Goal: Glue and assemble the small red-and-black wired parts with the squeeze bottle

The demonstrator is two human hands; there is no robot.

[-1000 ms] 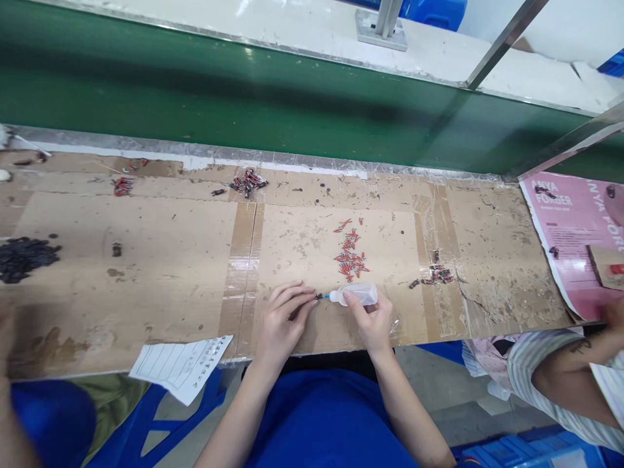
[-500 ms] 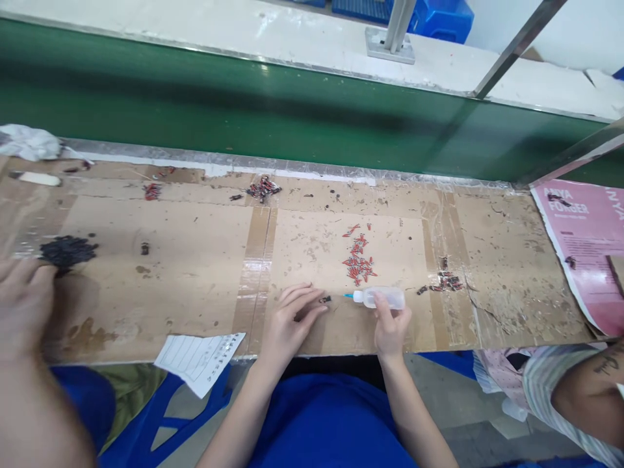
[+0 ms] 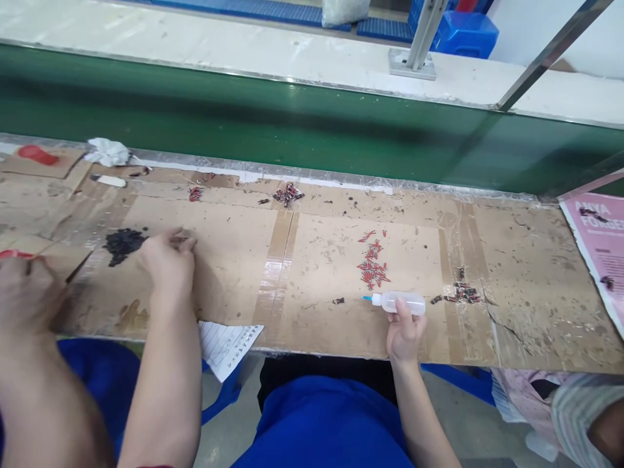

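On the taped cardboard bench [image 3: 219,260], the right hand [image 3: 404,330] grips a clear squeeze bottle [image 3: 404,303] near the red parts [image 3: 373,268]. Far left, the left hand [image 3: 168,261] rests curled beside a black pile [image 3: 121,242], and I cannot tell whether it holds anything.

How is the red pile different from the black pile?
The red pile is spread loosely in a strip; the black pile is a tight heap. The red pile lies just beyond the bottle in the right hand; the black pile sits beside the left hand. Both are tiny pieces on cardboard.
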